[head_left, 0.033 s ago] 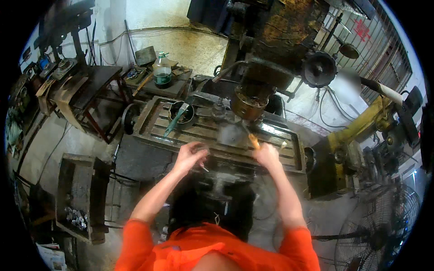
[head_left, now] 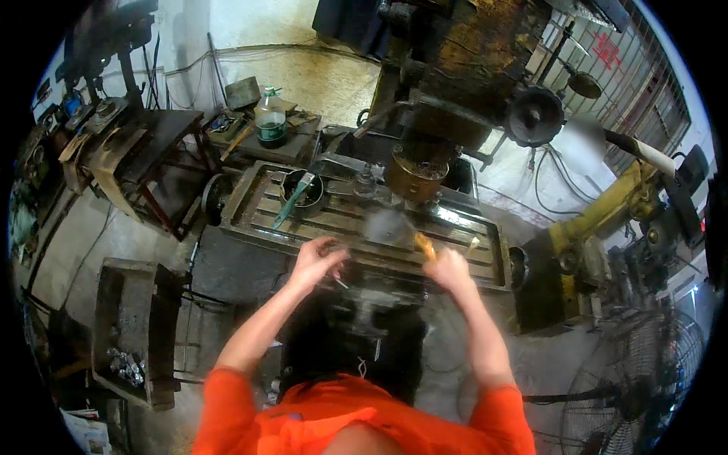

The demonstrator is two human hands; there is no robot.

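Observation:
My right hand (head_left: pixel 447 269) is closed around a tool's orange-yellow handle (head_left: pixel 425 246), just above the front right part of the slotted machine table (head_left: pixel 303 231). The tool's far end is blurred. Further back, a round brownish metal fixture (head_left: pixel 415 178) sits under the machine head. My left hand (head_left: pixel 320 262) hovers over the table's front edge, fingers curled together around something small that I cannot make out. A thin white stick (head_left: pixel 341 283) pokes out below those fingers. Behind it, a green-handled brush (head_left: pixel 292 203) lies across a dark round pot (head_left: pixel 309 199).
A large dark milling-type machine (head_left: pixel 485 68) rises behind the table. At back left, a plastic jug (head_left: pixel 271 125) of dark green liquid stands on a bench. A wooden box (head_left: pixel 155 326) with metal pieces is at lower left; a fan (head_left: pixel 633 387) stands at lower right.
The orange-yellow handle has tilted and drawn slightly back from the round fixture, its tip no longer distinct. My left hand has hardly moved.

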